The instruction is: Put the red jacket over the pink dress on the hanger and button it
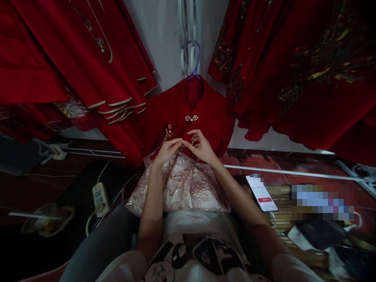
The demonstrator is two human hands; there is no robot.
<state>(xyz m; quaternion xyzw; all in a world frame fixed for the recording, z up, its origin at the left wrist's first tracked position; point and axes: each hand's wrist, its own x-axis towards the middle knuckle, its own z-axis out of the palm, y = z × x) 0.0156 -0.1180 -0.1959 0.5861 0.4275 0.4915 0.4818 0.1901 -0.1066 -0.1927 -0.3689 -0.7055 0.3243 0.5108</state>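
Observation:
A red jacket [164,105] with a V-shaped collar hangs in front of me on a purple hanger [199,55]. A pearl flower clasp [191,118] sits on its chest, and a beaded ornament [168,132] lies at the left of the front. Over the lower front, my left hand [170,149] and my right hand [199,144] meet fingertip to fingertip, both pinched. Whatever is between the fingers is too small to make out. Below them, shiny pale pink brocade fabric [182,188] spreads across my lap.
Red garments [117,78] hang on the left, and embroidered red ones [270,86] on the right. A power strip [100,199] and a plastic cup [44,219] with a straw stand at lower left. A lit phone [261,194] rests on a wooden slatted surface at right.

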